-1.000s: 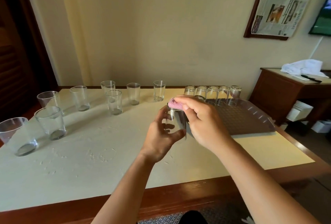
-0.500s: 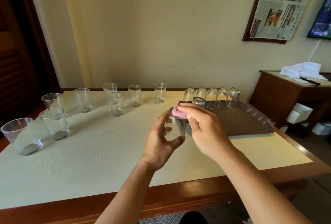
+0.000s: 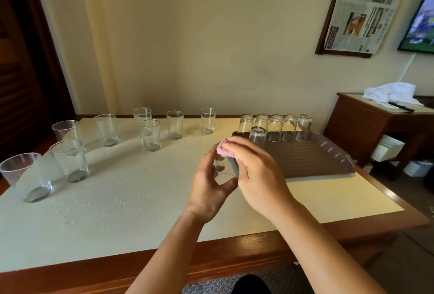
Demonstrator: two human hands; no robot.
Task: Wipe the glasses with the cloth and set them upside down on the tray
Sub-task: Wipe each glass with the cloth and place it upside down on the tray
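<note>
My left hand grips a clear glass just above the table, in front of the tray's left end. My right hand presses a pink cloth onto the glass's top rim and covers most of the cloth. The dark brown tray lies on the right half of the table. Several glasses stand upside down on it: a row along its far edge and one more in front of the row's left end.
Several upright glasses stand across the table's left and far side, the nearest at the left edge. Water drops dot the pale tabletop. A wooden side table with a white cloth and a pen stands at the right.
The glass and both hands have drifted slightly right toward the tray. My right hand has shifted the cloth over the rim. The view has tilted a little.
</note>
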